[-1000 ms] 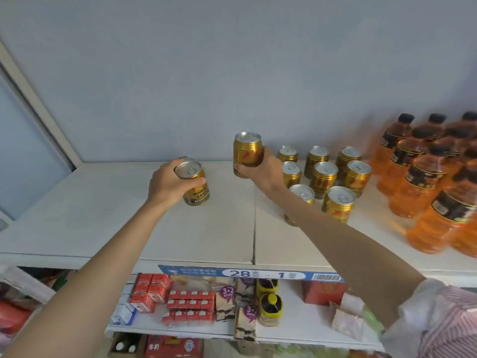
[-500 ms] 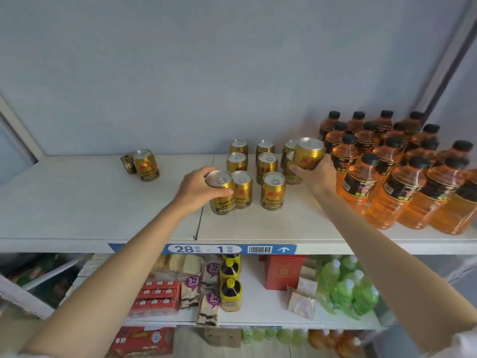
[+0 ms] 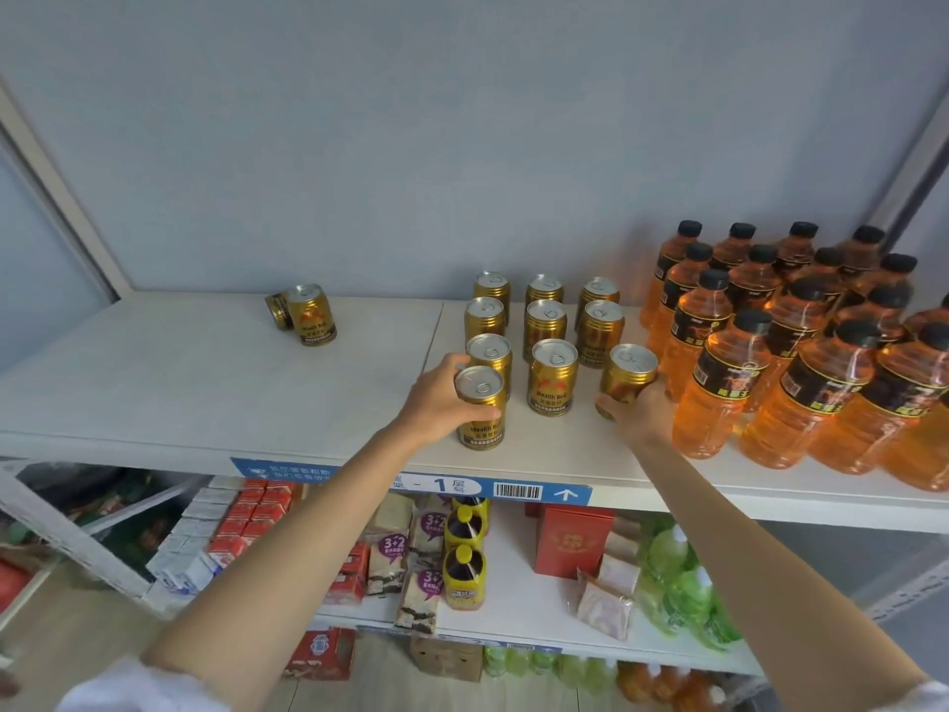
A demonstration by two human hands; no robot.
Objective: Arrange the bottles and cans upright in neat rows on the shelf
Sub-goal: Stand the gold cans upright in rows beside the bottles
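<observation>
Lowered: both hands (image 3: 441,403) gripping cans (image 3: 480,408).

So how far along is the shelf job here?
Mostly done: orange bottles and eight gold cans stand in rows. In hand: left hand and right hand each seat a front-row can. Left: two stray cans by the wall, one lying down.

The shelf (image 3: 179,393) lies open left of the cans (image 3: 545,321); bottles (image 3: 801,352) crowd their right side.
</observation>
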